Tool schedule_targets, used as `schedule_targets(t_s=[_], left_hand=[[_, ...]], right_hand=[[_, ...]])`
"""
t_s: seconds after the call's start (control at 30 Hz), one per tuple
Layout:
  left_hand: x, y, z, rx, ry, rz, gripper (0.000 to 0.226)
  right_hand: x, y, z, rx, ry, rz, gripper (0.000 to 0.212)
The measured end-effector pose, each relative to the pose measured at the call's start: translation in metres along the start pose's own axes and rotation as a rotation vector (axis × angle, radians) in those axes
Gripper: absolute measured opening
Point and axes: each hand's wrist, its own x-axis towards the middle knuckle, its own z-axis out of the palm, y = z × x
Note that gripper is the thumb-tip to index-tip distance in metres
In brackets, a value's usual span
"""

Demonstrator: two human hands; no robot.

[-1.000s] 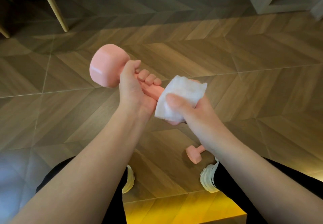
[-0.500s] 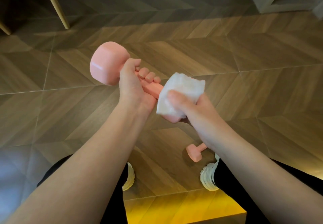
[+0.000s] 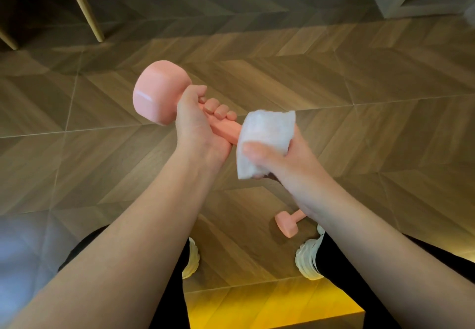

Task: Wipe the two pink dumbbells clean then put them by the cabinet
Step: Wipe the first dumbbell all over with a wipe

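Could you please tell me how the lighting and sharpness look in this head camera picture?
Head view: a pale glare patch on the round end of the dumbbell, and the cloth in the right hand looks washed out. Head view: the floor seams bow toward the edges from the wide lens, the top strip is dimmer, and a yellow glow lies at the bottom.
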Motion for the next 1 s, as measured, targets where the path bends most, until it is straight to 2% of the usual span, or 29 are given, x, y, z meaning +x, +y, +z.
schedule_targets(t_s=[0.1, 0.13, 0.3, 0.43, 0.6, 0.8, 0.97, 1.0], left_hand=[[0.000, -0.001, 0.001, 0.005, -0.005, 0.000, 0.029], [0.000, -0.001, 0.002, 0.007, -0.007, 0.003, 0.029], [0.001, 0.005, 0.000, -0.021, -0.007, 0.003, 0.030], [0.001, 0.007, -0.003, -0.023, 0.003, 0.024, 0.031], [-0.001, 0.007, -0.002, 0.002, -0.016, 0.040, 0.030], [-0.004, 0.000, 0.002, 0.027, -0.029, 0.030, 0.030], [-0.003, 0.003, 0.003, 0.023, -0.040, 0.031, 0.030], [-0.002, 0.005, 0.002, 0.018, -0.041, 0.032, 0.030]], right_hand=[[0.001, 0.002, -0.002, 0.023, 0.025, 0.013, 0.015], [0.001, 0.003, -0.006, 0.052, -0.003, 0.018, 0.013], [-0.002, -0.007, -0.021, 0.167, -0.309, 0.046, 0.024], [0.002, -0.004, -0.017, 0.118, -0.255, 0.043, 0.062], [0.002, 0.001, -0.009, 0.036, -0.150, -0.014, 0.081], [0.003, 0.007, -0.005, 0.038, 0.024, 0.002, 0.056], [0.003, 0.002, -0.008, 0.172, 0.000, 0.044, 0.024], [0.004, 0.001, -0.009, 0.225, -0.016, 0.060, 0.024]])
